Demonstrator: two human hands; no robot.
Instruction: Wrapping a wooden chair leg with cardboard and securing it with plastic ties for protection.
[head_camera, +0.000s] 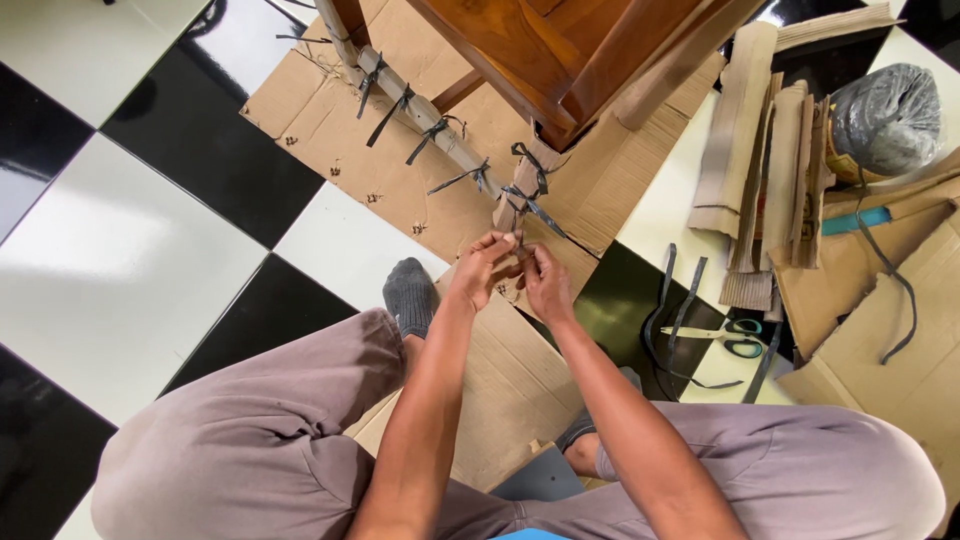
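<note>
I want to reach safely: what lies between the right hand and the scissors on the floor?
In the head view, loose dark straps lie on the floor between the right hand and the scissors.

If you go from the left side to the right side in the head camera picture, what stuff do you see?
Grey sock → left hand → right hand → scissors → stack of cardboard strips → grey bag.

We see a glossy tiled floor (150, 230) in a black-and-white chequer, plain brown flat cardboard sheets (340, 130), a reddish-brown wooden furniture piece (540, 50), black plastic strap ties (385, 115), teal-handled scissors (725, 338), a dark grey sock (410, 292) and mauve-grey trousers (250, 440).
</note>
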